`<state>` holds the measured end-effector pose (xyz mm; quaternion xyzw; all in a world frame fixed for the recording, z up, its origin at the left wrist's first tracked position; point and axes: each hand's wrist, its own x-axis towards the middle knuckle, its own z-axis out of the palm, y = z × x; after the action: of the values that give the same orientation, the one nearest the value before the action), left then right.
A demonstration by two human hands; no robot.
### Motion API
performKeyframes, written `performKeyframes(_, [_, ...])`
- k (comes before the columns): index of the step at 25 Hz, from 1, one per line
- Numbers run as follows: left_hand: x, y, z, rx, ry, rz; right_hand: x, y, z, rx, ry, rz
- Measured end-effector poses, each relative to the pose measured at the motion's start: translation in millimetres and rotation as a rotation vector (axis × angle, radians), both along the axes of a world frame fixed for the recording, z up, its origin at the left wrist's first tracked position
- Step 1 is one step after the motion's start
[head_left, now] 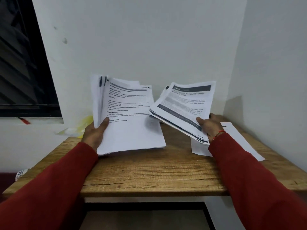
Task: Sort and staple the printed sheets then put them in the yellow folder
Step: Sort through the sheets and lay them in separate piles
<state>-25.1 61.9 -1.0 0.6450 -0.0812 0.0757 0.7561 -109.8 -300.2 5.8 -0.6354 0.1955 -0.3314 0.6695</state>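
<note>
My left hand (96,131) grips a thick stack of printed sheets (131,123) by its left edge, thumb on the top page, and several pages curl upward at the left. My right hand (210,124) holds a second bundle of printed sheets (184,105) with dark header bars, tilted above the wooden table (149,171). The two bundles nearly meet in the middle. A yellow folder (81,127) shows partly behind my left hand at the table's far left edge. No stapler is in view.
More white sheets (237,138) lie flat on the table's right side under my right forearm. White walls close off the back and the right. A dark window (21,63) sits at the left, with a red object (25,120) on its sill.
</note>
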Motion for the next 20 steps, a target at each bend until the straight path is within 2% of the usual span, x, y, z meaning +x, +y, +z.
performKeyframes(4, [2,53,5,0.089,0.031,0.085,1,8,-6,-0.282,0.232,0.094])
performKeyframes(11, [-14,108,13,0.130,0.166,-0.028,1,39,-12,-0.659,0.440,0.260])
performKeyframes(14, [-24,108,17,0.138,0.135,-0.080,-2,51,-1,-0.895,0.538,0.088])
performKeyframes(15, [-27,107,18,0.131,0.120,-0.098,-5,58,4,-0.950,0.511,0.002])
performKeyframes(16, [-30,105,18,0.124,0.116,-0.115,-11,68,11,-0.903,0.409,-0.027])
performKeyframes(17, [-33,101,17,0.119,0.114,-0.131,-18,82,18,-0.738,0.283,0.040])
performKeyframes(18, [-35,96,17,0.116,0.114,-0.142,-26,100,27,-0.487,0.178,0.175])
performKeyframes(19, [-37,91,16,0.105,0.120,-0.162,-32,119,34,-0.263,0.152,0.359])
performKeyframes(20, [-41,82,16,0.082,0.135,-0.204,-36,138,37,-0.129,0.176,0.536])
